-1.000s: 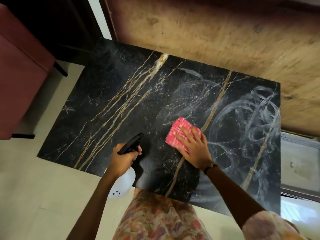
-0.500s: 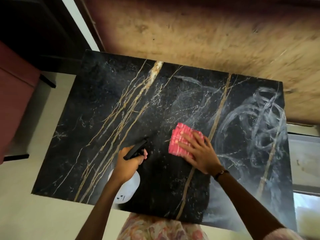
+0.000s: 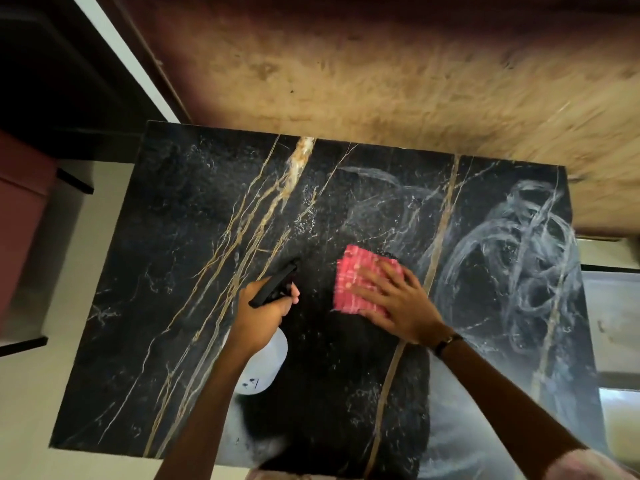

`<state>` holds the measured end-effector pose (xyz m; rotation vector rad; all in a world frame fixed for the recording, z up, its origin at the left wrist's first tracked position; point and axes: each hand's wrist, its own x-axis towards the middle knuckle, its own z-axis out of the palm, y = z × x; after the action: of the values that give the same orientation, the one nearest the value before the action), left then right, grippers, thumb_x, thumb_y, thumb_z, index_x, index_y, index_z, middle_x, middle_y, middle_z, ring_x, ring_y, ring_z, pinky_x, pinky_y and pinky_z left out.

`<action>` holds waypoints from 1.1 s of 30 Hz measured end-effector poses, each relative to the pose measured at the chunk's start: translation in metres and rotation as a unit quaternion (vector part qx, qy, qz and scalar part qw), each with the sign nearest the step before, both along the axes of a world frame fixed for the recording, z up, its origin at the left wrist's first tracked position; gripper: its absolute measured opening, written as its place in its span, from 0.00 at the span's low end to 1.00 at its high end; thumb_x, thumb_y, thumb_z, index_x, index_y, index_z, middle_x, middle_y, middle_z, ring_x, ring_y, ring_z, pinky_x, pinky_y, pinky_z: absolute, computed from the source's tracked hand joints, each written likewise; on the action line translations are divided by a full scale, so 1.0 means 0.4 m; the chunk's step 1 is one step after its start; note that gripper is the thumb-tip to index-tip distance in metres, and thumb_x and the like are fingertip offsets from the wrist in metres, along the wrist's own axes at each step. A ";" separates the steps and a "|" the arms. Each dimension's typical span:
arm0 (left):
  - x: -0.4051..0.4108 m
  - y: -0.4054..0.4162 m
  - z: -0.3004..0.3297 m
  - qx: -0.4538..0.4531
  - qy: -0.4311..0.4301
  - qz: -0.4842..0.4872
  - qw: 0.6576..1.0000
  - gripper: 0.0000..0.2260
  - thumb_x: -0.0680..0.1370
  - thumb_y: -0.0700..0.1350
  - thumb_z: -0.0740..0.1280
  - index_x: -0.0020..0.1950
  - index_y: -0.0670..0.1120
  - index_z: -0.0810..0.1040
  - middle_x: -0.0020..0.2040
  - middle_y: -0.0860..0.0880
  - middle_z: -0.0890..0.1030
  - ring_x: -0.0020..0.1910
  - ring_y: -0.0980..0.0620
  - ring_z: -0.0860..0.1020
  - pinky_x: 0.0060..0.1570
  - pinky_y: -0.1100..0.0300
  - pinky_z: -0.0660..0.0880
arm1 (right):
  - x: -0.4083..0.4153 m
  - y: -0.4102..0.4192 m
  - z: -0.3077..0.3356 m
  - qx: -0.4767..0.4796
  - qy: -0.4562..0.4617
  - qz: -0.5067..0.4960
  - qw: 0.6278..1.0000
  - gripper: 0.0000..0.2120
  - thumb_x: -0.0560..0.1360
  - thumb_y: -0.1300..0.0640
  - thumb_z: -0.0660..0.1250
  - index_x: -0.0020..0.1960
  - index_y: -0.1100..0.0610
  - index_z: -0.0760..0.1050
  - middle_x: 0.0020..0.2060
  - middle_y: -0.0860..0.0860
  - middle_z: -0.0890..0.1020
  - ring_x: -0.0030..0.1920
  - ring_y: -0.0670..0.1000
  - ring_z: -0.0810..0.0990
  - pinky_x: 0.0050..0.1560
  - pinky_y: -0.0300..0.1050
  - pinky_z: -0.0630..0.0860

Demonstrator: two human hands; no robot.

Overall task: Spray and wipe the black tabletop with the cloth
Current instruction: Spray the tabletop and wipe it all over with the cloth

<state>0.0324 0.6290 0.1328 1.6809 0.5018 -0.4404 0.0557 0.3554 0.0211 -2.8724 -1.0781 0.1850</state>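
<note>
The black marble-patterned tabletop surface [image 3: 180, 271] with gold and white veins fills the middle of the view, seen from above. On its right part there are pale, swirling wet smears [image 3: 519, 258], and small droplets lie around the centre.

The right hand [image 3: 398, 306] lies flat on a pink checked folded cloth [image 3: 353, 275], which rests on the surface a little to the right of the middle. The fingers [image 3: 372, 285] are spread and stretched over the cloth, pressing it down from above; the palm covers the near right corner of the cloth. This grip does not pinch the cloth, it only presses on it. A dark thin wristband [image 3: 448, 342] is on this wrist.

The left hand [image 3: 263, 317] is just to the left of the cloth, apart from it. Its grip is closed around the neck of a white plastic spray bottle with a black trigger head [image 3: 273, 287]. The black nozzle points away from the person and a little to the right. The round white body of the bottle [image 3: 266, 368] hangs under the hand, above the surface.

Behind the far edge of the surface there is a brownish, worn wall [image 3: 381, 81]. At the left stands a dark red upholstered seat [image 3: 20, 209] on a pale floor [image 3: 27, 410].
</note>
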 end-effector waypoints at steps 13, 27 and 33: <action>0.134 0.023 0.000 -0.007 -0.011 0.007 1.000 0.14 0.72 0.26 0.59 0.38 0.42 0.78 0.40 0.38 0.78 0.18 0.59 0.69 0.21 0.70 0.64 | 0.184 0.220 -0.020 0.018 0.022 -0.029 0.999 0.25 0.79 0.38 0.50 0.75 0.40 0.57 0.75 0.48 0.60 0.75 0.58 0.57 0.71 0.64 0.53; 0.230 0.023 -0.004 -0.007 -0.023 -0.006 1.000 0.13 0.73 0.26 0.59 0.39 0.41 0.78 0.39 0.41 0.78 0.19 0.62 0.71 0.22 0.73 0.65 | 0.461 0.252 -0.004 0.020 0.046 -0.212 0.976 0.28 0.76 0.36 0.43 0.75 0.41 0.57 0.77 0.49 0.57 0.75 0.61 0.53 0.68 0.71 0.51; 0.266 0.018 0.005 -0.019 -0.020 0.004 1.000 0.11 0.73 0.26 0.59 0.40 0.38 0.77 0.39 0.40 0.77 0.18 0.62 0.71 0.21 0.74 0.66 | 0.383 0.083 -0.020 0.006 -0.005 -0.065 0.998 0.25 0.79 0.36 0.45 0.75 0.40 0.55 0.76 0.48 0.60 0.75 0.58 0.58 0.70 0.64 0.56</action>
<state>0.1389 0.6364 0.1350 1.6484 0.4675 -0.4075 0.2091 0.3888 0.0130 -2.9235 -0.8873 0.1554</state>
